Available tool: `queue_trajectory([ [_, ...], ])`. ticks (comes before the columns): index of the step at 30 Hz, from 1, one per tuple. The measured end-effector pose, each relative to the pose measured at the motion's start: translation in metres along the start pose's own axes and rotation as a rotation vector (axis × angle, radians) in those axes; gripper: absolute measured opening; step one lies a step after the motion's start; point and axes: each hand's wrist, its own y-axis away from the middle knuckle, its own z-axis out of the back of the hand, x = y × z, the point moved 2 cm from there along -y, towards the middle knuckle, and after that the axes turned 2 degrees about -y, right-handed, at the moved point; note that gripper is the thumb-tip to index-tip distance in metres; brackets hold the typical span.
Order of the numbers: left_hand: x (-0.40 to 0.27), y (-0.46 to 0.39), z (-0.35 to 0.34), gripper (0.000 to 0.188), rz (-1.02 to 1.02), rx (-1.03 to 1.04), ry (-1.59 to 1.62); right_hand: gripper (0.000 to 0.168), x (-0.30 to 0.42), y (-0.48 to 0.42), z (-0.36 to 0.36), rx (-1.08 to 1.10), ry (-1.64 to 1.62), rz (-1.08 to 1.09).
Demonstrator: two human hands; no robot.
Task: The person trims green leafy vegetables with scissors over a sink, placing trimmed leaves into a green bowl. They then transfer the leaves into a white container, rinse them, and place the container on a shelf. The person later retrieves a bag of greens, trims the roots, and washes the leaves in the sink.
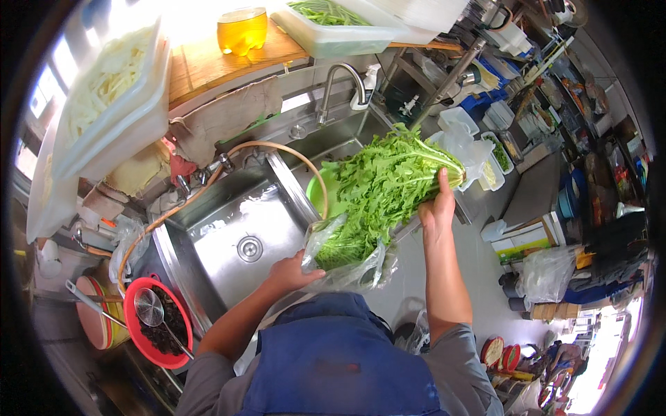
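My right hand (439, 203) grips the root end of a large head of frilly leafy greens (398, 169), its leaves spreading leftward over the sink edge. My left hand (292, 273) holds the rim of a clear plastic bag (359, 273) just in front of the blue apron. More greens (341, 249) lie inside the bag's mouth, and the upper leaves overlap them. Under the leaves, a green basin (316, 192) shows partly in the right sink bowl. The left bowl of the stainless sink (218, 260) has a round drain strainer (250, 248).
An orange hose (182, 207) arches across the sink from the tap (221, 164). A curved faucet (341, 67) stands behind. A red colander (138, 343) with dark food and a skimmer (149, 307) sits at left. White tubs (117, 122) of cut vegetables overhang the upper left.
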Motion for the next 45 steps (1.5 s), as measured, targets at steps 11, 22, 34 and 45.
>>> queue_trajectory([
  [11,0.02,-0.001,-0.039,0.045,-0.226,0.183,0.054,0.045,0.019,-0.013,0.035,0.06,0.112,-0.002],
  [22,0.047,0.043,-0.006,0.068,-0.071,-0.301,0.423,0.059,0.001,0.001,0.046,0.064,0.188,-0.152],
  [34,0.067,0.015,-0.064,0.028,0.102,0.212,1.099,0.053,-0.028,0.002,0.047,0.125,0.218,-0.129],
  [45,0.117,0.095,0.007,0.047,-0.059,-0.666,0.323,0.051,-0.027,0.025,0.063,0.143,0.262,-0.234],
])
